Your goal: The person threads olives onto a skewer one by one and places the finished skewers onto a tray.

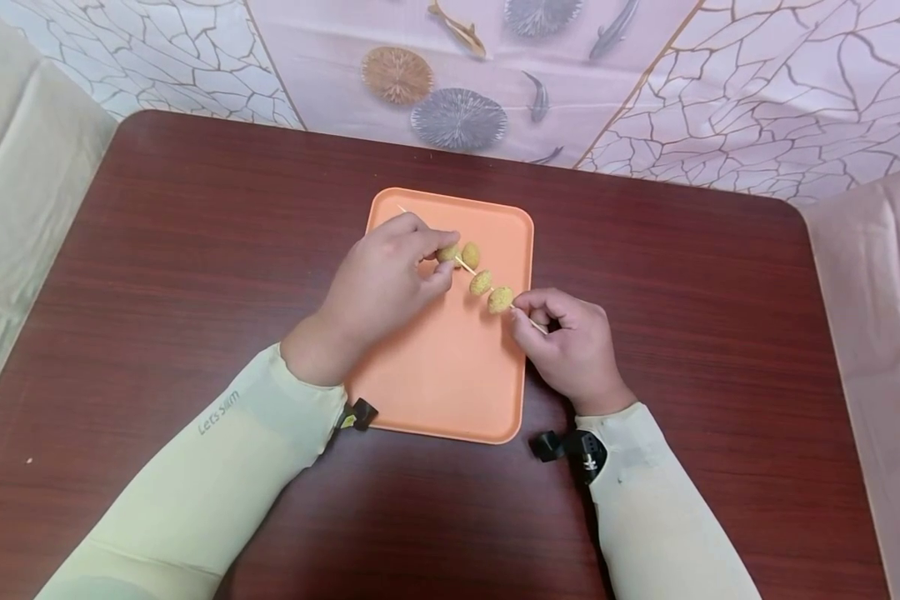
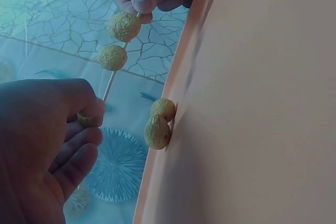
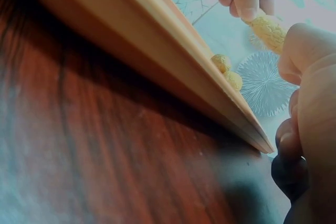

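Observation:
My right hand pinches a thin wooden skewer near its lower end. Two yellow, wrinkled balls sit on the stick: one ball close to the right fingertips, another ball just beyond. My left hand pinches a third yellow ball between thumb and fingers, at the skewer's line; the fingers hide whether the stick passes through it. The skewer's far end shows past the left hand. Two loose balls lie together on the orange tray, below the skewer.
The tray lies on a dark red-brown wooden table. A patterned cloth hangs behind the table's far edge, and pale cloth borders its sides. Small black wrist cameras sit near the tray's front corners.

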The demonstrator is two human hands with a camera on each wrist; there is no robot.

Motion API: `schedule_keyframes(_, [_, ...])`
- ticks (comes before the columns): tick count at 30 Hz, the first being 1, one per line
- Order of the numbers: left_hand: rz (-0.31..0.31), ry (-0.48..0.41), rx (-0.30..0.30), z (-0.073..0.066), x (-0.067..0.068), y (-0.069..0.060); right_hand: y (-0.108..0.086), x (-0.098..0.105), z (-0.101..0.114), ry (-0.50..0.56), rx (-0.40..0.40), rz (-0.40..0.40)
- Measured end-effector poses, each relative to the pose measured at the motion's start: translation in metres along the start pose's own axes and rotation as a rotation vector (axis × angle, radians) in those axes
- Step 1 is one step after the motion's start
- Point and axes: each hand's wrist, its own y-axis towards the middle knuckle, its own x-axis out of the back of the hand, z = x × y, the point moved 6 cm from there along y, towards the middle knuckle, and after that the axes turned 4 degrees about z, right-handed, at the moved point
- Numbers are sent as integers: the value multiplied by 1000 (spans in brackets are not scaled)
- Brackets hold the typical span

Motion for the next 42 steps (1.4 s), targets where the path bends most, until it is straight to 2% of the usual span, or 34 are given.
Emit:
schedule_keyframes(14, [-4,-19,-34,-7,-5,-3,0,0,0,17,-1,-6])
schedule_keyframes(29, [94,-30,15,-12,-9,-2,0,0,0,12,-5,2])
schedule_keyframes(42, [80,-30,2,-13,-10,-2,0,0,1,18,5,3])
